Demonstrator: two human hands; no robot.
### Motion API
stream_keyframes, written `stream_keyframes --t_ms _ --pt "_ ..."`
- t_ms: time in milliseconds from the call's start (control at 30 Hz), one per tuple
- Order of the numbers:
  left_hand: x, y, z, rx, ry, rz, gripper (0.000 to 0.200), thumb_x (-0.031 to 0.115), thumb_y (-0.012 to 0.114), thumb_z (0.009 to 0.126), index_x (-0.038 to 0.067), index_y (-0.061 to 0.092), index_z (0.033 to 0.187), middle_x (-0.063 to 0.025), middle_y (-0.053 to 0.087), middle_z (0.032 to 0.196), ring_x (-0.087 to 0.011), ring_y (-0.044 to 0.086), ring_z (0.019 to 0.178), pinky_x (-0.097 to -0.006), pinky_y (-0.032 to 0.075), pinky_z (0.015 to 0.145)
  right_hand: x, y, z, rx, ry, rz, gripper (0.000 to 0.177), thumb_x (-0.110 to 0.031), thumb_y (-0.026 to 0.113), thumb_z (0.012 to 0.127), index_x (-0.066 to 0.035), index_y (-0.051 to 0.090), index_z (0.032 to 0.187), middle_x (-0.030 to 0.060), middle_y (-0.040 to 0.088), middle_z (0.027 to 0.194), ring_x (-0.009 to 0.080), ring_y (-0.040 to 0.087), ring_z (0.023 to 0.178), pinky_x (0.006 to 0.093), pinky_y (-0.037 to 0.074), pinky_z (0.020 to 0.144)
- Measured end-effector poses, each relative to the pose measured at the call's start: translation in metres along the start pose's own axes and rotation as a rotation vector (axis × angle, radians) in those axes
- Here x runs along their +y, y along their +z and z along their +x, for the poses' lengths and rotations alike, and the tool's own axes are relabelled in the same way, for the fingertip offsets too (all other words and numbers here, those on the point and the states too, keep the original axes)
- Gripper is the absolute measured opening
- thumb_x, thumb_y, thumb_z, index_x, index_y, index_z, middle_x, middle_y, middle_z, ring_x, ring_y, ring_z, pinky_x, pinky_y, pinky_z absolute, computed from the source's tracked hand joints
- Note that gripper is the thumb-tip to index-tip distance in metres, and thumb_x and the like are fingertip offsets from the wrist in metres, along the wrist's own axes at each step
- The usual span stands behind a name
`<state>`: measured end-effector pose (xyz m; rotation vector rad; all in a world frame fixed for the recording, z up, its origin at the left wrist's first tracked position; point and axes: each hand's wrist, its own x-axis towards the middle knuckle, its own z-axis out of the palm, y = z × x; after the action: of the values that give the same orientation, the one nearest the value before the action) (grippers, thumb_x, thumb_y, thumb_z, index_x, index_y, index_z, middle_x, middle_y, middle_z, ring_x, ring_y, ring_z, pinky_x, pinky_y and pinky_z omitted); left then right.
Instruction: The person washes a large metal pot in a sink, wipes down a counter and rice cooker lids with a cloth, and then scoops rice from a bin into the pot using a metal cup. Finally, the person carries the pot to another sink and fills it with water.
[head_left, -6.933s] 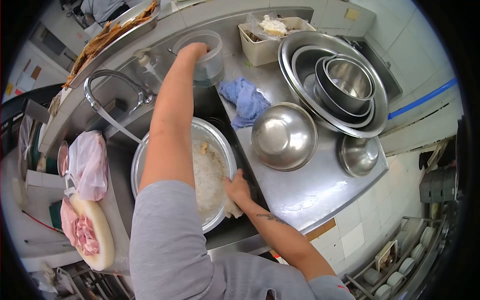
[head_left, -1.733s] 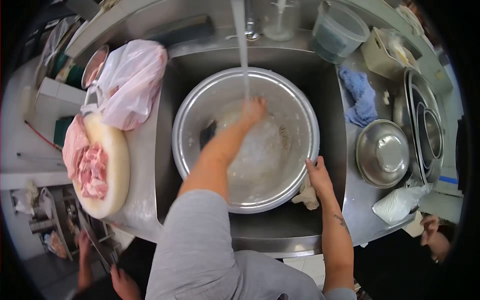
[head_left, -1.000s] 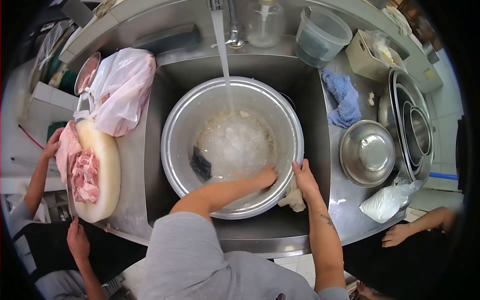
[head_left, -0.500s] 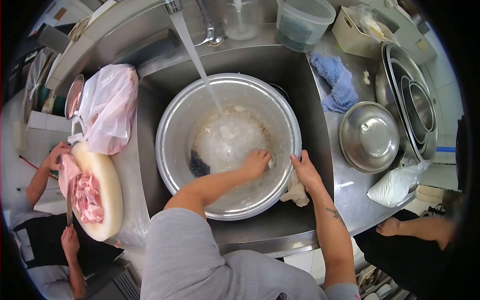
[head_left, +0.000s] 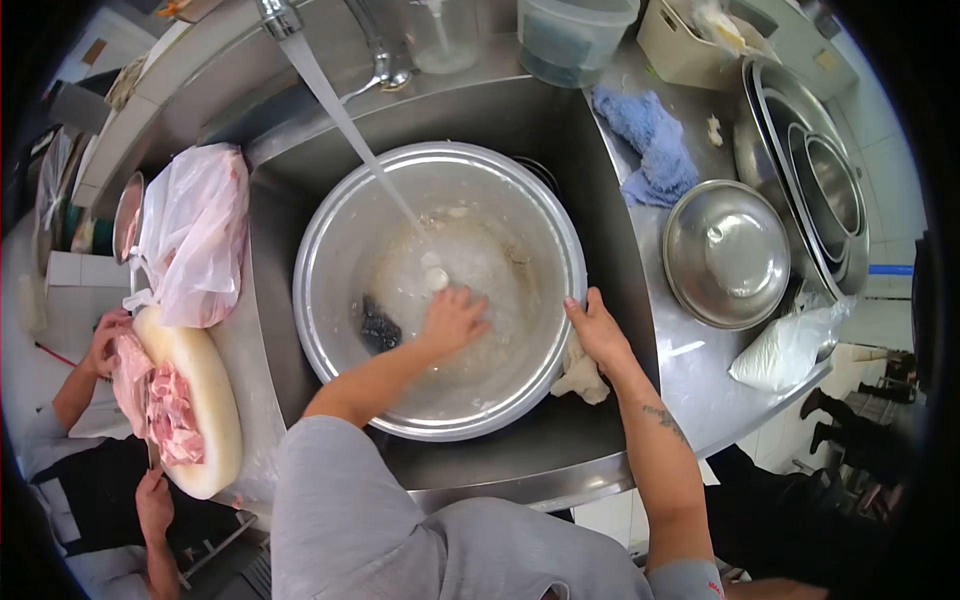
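A large steel bowl (head_left: pixel 330 250) stands in the sink (head_left: pixel 600 240), with foamy water in its bottom. A stream of water (head_left: pixel 345 115) runs from the tap (head_left: pixel 277 14) into it. My left hand (head_left: pixel 452 318) is down inside the bowl, palm flat on the wet bottom, with a dark sponge (head_left: pixel 378 328) lying loose just to its left. My right hand (head_left: pixel 597 330) grips the bowl's right rim. A whitish rag (head_left: pixel 582 378) lies in the sink under that hand.
Right of the sink lie a blue cloth (head_left: pixel 645 145), an upturned steel bowl (head_left: pixel 725 252), nested steel bowls (head_left: pixel 815 175) and a white bag (head_left: pixel 785 350). On the left, a pink plastic bag (head_left: pixel 195 235) and a round board with raw meat (head_left: pixel 205 405), handled by another person (head_left: pixel 110 340).
My left hand has moved from the bowl's lower right toward its middle. The right hand keeps its hold on the rim. The view has shifted, and water keeps running.
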<state>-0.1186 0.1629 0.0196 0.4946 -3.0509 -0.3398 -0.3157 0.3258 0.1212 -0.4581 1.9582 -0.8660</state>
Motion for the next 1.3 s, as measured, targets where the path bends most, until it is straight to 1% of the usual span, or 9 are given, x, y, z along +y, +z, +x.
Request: stream_keyframes --t_ms 133,233,433,533,633,767,833,967,1300 --pt "-0.031 -0.036 -0.005 0.039 -0.296 0.120 0.046 0.038 0.058 0.078 0.011 0.049 0.113 -0.0174 0.047 0.106 -0.0344 0.047 0.099 -0.0449 0.039 0.080 -0.001 0.000 0.002 0.016 0.008 0.012 0.046 -0.033 0.044 0.089 0.004 0.034 0.113 0.0328 0.050 0.110 0.0412 0.051 0.104 0.0402 0.040 0.087" --pt "-0.067 -0.001 -0.006 -0.054 -0.433 -0.173 0.048 0.030 0.061 0.077 0.008 0.043 0.116 -0.0190 0.045 0.106 -0.0379 0.046 0.098 -0.0441 0.041 0.079 -0.002 0.002 0.002 0.014 -0.009 0.034 0.046 -0.033 0.044 0.089 0.004 0.033 0.113 0.0330 0.050 0.110 0.0420 0.051 0.104 0.0407 0.040 0.087" --pt "-0.091 0.008 0.026 0.240 -0.583 -0.016 0.042 0.022 0.059 0.078 0.006 0.042 0.113 -0.0200 0.046 0.107 -0.0372 0.050 0.096 -0.0439 0.044 0.076 0.003 0.002 0.001 0.024 -0.009 0.024 0.047 -0.034 0.045 0.089 0.004 0.033 0.115 0.0329 0.050 0.110 0.0420 0.051 0.104 0.0409 0.040 0.087" --pt "-0.109 0.031 0.043 0.135 -0.547 -0.134 0.040 0.019 0.061 0.077 0.007 0.042 0.110 -0.0207 0.051 0.099 -0.0385 0.054 0.088 -0.0459 0.044 0.074 -0.001 0.000 0.004 0.034 -0.020 -0.012 0.048 -0.035 0.044 0.089 0.004 0.033 0.115 0.0326 0.050 0.110 0.0417 0.051 0.104 0.0411 0.040 0.088" --pt "-0.071 0.030 0.049 -0.167 -0.482 -0.816 0.037 0.018 0.061 0.077 0.008 0.043 0.108 -0.0218 0.053 0.093 -0.0397 0.056 0.082 -0.0468 0.045 0.072 -0.004 0.000 -0.001 0.059 -0.011 -0.033 0.048 -0.035 0.044 0.089 0.004 0.033 0.115 0.0325 0.050 0.110 0.0415 0.051 0.104 0.0413 0.039 0.088" --pt "-0.036 -0.005 0.053 -0.210 -0.595 -0.597 0.035 0.020 0.060 0.078 0.009 0.044 0.106 -0.0201 0.052 0.097 -0.0383 0.057 0.082 -0.0463 0.046 0.072 -0.002 0.002 0.000 0.078 -0.014 -0.064 0.050 -0.036 0.044 0.089 0.003 0.033 0.117 0.0324 0.050 0.111 0.0416 0.051 0.104 0.0409 0.039 0.089" --pt "-0.028 -0.013 0.057 -0.037 -0.478 -0.316 0.032 0.021 0.058 0.079 0.009 0.044 0.105 -0.0189 0.051 0.097 -0.0369 0.058 0.081 -0.0454 0.047 0.070 -0.004 -0.001 0.000 0.050 -0.008 -0.066 0.051 -0.037 0.044 0.089 0.003 0.032 0.118 0.0325 0.050 0.110 0.0418 0.051 0.104 0.0408 0.039 0.089" --pt "-0.005 0.040 0.053 -0.058 -0.249 -0.184 0.032 0.020 0.056 0.079 0.011 0.045 0.107 -0.0173 0.050 0.095 -0.0341 0.059 0.079 -0.0437 0.049 0.065 -0.013 -0.004 -0.003 -0.022 0.078 0.006 0.057 -0.035 0.047 0.089 0.006 0.031 0.124 0.0279 0.046 0.119 0.0325 0.048 0.111 0.0359 0.037 0.091" --pt "0.066 0.024 0.014 -0.168 0.027 -0.104 0.032 0.017 0.053 0.078 0.010 0.046 0.109 -0.0165 0.051 0.094 -0.0329 0.058 0.077 -0.0414 0.050 0.062 -0.012 -0.001 -0.001 0.018 0.046 -0.067 0.051 -0.035 0.047 0.088 0.005 0.034 0.117 0.0297 0.050 0.112 0.0359 0.050 0.106 0.0382 0.039 0.088"
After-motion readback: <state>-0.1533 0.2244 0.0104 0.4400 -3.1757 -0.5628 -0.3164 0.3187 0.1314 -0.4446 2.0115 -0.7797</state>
